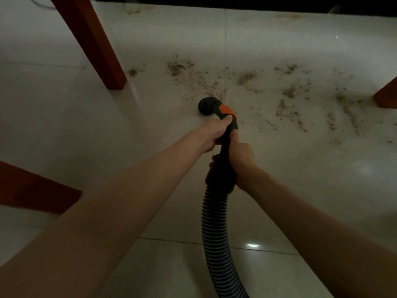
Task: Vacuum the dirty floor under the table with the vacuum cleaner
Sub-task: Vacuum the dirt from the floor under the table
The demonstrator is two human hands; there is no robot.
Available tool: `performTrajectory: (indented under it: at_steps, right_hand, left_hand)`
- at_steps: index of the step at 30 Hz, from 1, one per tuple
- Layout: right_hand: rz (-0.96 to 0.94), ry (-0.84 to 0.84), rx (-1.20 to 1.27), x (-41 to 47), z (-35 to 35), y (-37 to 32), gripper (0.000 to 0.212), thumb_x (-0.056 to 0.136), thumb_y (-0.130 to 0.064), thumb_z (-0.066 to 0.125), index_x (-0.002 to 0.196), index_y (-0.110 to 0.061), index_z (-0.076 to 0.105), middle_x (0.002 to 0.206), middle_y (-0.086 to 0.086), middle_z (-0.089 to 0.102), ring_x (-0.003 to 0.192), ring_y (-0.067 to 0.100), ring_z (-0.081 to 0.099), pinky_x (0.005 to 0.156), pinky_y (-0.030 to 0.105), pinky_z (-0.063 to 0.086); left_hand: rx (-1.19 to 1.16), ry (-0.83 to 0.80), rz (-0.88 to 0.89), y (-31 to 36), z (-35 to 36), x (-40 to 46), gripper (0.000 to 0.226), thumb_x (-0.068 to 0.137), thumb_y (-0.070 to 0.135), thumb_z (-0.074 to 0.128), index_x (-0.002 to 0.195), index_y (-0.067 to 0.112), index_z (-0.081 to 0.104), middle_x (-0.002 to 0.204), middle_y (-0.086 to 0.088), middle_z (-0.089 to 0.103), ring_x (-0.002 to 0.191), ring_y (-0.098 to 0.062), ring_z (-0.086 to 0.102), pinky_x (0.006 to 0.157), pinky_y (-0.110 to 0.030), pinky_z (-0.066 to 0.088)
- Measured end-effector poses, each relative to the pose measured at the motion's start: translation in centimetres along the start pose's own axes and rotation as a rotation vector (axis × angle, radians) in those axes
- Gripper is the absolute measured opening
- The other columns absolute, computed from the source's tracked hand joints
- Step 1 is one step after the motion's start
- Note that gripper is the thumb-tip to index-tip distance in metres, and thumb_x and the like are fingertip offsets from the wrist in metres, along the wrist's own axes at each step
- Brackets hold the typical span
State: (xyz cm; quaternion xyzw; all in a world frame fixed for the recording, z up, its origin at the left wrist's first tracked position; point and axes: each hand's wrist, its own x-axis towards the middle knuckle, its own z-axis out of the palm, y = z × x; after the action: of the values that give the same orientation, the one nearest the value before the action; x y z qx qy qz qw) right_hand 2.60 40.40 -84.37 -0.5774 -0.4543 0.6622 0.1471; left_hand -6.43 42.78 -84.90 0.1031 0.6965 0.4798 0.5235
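Both hands hold a black vacuum hose [214, 233] that runs up from the bottom edge. My left hand [211, 134] grips the black handle just below its orange ring [226, 110]. My right hand [240, 160] grips the handle lower down, above the ribbed part. The round black nozzle [205, 106] rests on the pale tiled floor [279, 190]. Brown dirt [287, 93] is scattered over the tiles behind and to the right of the nozzle, with a clump [177, 66] at the upper middle.
A red-brown table leg [92, 41] slants down at the upper left, ending left of the nozzle. Another leg [386, 94] shows at the right edge, and a wooden piece [36, 190] lies at the lower left. A dark band runs along the top edge.
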Motion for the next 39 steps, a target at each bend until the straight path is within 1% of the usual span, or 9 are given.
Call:
performTrajectory:
  at_steps: [3,7,13,19,24,27,31,36,39]
  right_hand:
    - [-0.02,0.102,-0.036,0.6,0.1,0.0,0.051,0.098,-0.049,0.033,0.078,-0.008,0.053,0.088,0.022,0.068,0.081,0.038,0.068,0.08,0.051,0.056]
    - [-0.019,0.114,-0.016,1.1,-0.2,-0.3,0.05,0.098,-0.051,0.034,0.081,-0.008,0.054,0.096,0.025,0.067,0.085,0.04,0.067,0.081,0.053,0.055]
    - [0.006,-0.037,0.043,1.5,0.7,-1.1,0.049,0.101,-0.044,0.035,0.103,0.001,0.054,0.075,0.02,0.064,0.059,0.03,0.064,0.066,0.043,0.058]
    - [-0.048,-0.071,-0.032,2.8,3.9,-2.5,0.047,0.098,-0.048,0.035,0.08,-0.007,0.05,0.098,0.026,0.066,0.088,0.041,0.067,0.083,0.055,0.054]
    - [-0.08,-0.082,-0.067,4.0,4.8,-2.7,0.049,0.097,-0.05,0.035,0.08,-0.007,0.051,0.096,0.025,0.067,0.087,0.04,0.067,0.081,0.055,0.055]
    - [-0.073,-0.031,-0.082,5.1,4.7,-2.2,0.053,0.097,-0.052,0.033,0.091,-0.003,0.054,0.096,0.023,0.067,0.086,0.039,0.067,0.081,0.052,0.055]
    - [-0.051,-0.035,-0.058,6.4,4.2,-2.4,0.058,0.097,-0.051,0.034,0.109,0.001,0.054,0.099,0.022,0.067,0.088,0.038,0.067,0.083,0.051,0.055]
    - [-0.032,-0.148,-0.05,6.6,4.5,-3.2,0.046,0.099,-0.047,0.037,0.086,-0.006,0.054,0.099,0.025,0.067,0.089,0.04,0.068,0.084,0.053,0.055]
    - [-0.032,-0.191,-0.089,7.2,5.7,-3.5,0.046,0.099,-0.048,0.036,0.087,-0.007,0.053,0.096,0.024,0.068,0.086,0.039,0.068,0.083,0.053,0.055]
  left_hand:
    - [0.014,-0.057,-0.002,0.5,0.7,-0.1,0.04,0.098,0.027,0.046,0.127,-0.001,0.05,0.111,-0.012,0.058,0.095,-0.025,0.056,0.064,-0.027,0.047]
    - [0.037,-0.054,-0.005,0.9,1.4,0.2,0.046,0.097,0.027,0.049,0.133,-0.001,0.045,0.122,-0.016,0.057,0.102,-0.029,0.059,0.066,-0.031,0.049]
    - [0.01,0.037,0.037,1.0,-0.6,1.5,0.037,0.096,0.026,0.05,0.124,0.002,0.054,0.12,-0.015,0.06,0.107,-0.03,0.06,0.085,-0.037,0.05]
    - [0.001,0.15,0.072,1.8,-3.3,3.6,0.044,0.096,0.029,0.05,0.126,-0.003,0.05,0.121,-0.014,0.059,0.108,-0.03,0.059,0.084,-0.035,0.049]
    - [-0.026,0.165,0.064,2.5,-4.3,4.8,0.044,0.096,0.028,0.051,0.128,-0.002,0.048,0.122,-0.015,0.058,0.107,-0.029,0.059,0.076,-0.032,0.049]
    - [-0.03,0.106,0.062,2.5,-3.8,5.1,0.047,0.096,0.026,0.05,0.134,-0.002,0.043,0.127,-0.016,0.055,0.111,-0.029,0.057,0.073,-0.032,0.049]
    - [0.003,0.1,0.092,2.7,-3.1,5.6,0.05,0.096,0.028,0.051,0.133,-0.003,0.045,0.127,-0.016,0.055,0.111,-0.03,0.057,0.079,-0.032,0.048]
    - [-0.04,0.216,0.094,2.7,-4.4,6.5,0.043,0.094,0.027,0.054,0.126,-0.001,0.051,0.12,-0.015,0.06,0.106,-0.029,0.06,0.083,-0.034,0.051]
    - [-0.05,0.26,0.083,2.7,-6.1,7.4,0.042,0.093,0.028,0.054,0.125,0.0,0.051,0.117,-0.013,0.06,0.103,-0.027,0.06,0.081,-0.033,0.051]
